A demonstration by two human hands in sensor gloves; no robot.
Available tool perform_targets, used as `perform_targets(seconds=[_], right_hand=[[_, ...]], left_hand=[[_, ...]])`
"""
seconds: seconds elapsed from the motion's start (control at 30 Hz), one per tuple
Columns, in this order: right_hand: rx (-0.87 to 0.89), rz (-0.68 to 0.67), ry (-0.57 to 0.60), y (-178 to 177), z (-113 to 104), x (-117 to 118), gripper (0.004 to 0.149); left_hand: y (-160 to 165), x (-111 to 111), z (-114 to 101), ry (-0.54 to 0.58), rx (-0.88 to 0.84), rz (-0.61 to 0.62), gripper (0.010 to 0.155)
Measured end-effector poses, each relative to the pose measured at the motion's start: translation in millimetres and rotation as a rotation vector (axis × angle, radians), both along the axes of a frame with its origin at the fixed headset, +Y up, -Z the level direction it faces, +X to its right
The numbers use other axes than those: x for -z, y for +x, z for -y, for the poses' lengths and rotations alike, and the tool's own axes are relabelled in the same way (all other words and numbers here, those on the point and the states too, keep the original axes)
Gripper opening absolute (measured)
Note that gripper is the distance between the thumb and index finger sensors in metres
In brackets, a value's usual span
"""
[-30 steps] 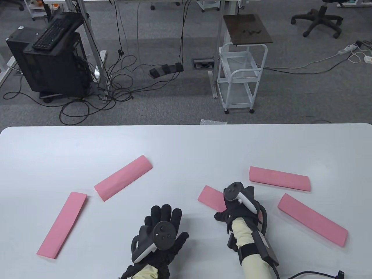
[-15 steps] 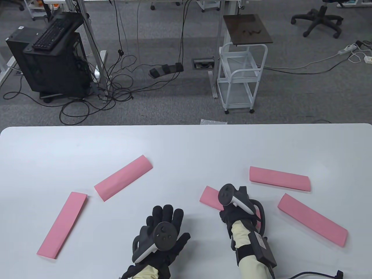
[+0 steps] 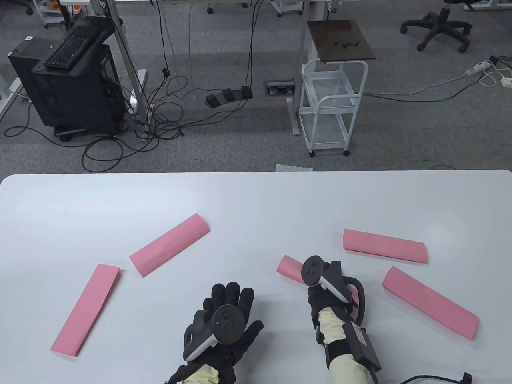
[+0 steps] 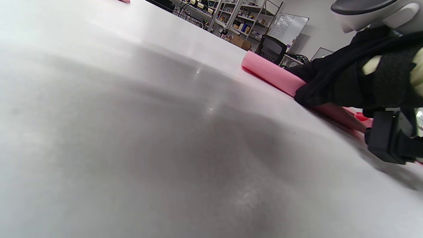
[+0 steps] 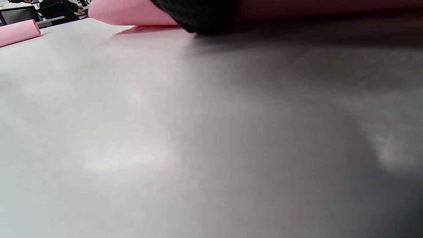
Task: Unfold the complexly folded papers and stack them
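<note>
Several folded pink paper strips lie on the white table (image 3: 256,200). My right hand (image 3: 320,290) grips the middle strip (image 3: 289,267) near its centre. The strip's left end sticks out past the tracker and looks slightly raised. The left wrist view shows this strip (image 4: 271,72) under the right hand's fingers (image 4: 317,89). The right wrist view shows it (image 5: 129,13) close up beside a gloved finger (image 5: 198,15). My left hand (image 3: 228,298) rests flat on the table with fingers spread, holding nothing, to the left of the gripped strip.
Other folded strips lie at the far left (image 3: 86,310), left of centre (image 3: 170,244), right of centre (image 3: 385,245) and far right (image 3: 430,303). A cable (image 3: 436,378) trails from my right wrist along the table's near edge.
My right hand has drawn back slightly toward me and to the left over the middle strip, whose left end shifted a little and curled up. My left hand has barely moved.
</note>
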State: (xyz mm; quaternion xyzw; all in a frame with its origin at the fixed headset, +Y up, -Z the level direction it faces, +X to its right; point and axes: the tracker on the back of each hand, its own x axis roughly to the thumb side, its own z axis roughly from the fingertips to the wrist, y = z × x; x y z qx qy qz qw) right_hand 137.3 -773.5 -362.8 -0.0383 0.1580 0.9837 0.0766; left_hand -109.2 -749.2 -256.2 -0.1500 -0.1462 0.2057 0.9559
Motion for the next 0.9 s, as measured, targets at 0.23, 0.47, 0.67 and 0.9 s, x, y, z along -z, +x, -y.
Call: perform_targets(seconds=[0.23, 0.47, 0.67, 0.9], right_hand=[[0.228, 0.062, 0.167, 2.8, -19.8, -2.6, 0.058], [0.999, 0.037, 0.304, 3.6, -56.4, -17.1, 0.058], [1.643, 0.0, 0.337, 1.3, -50.4, -42.2, 0.058], [1.97, -0.092, 0.243, -13.9, -36.8, -53.8, 0.059]], left_hand=[[-6.0, 4.3, 4.6, -0.026, -0.032, -0.025, 0.073], [-14.4, 17.8, 7.2, -0.087, -0.142, -0.064, 0.074], [-19.3, 35.4, 10.6, -0.147, -0.363, -0.098, 0.078], [-18.2, 34.6, 23.8, -0.321, -0.724, -0.061, 0.081]])
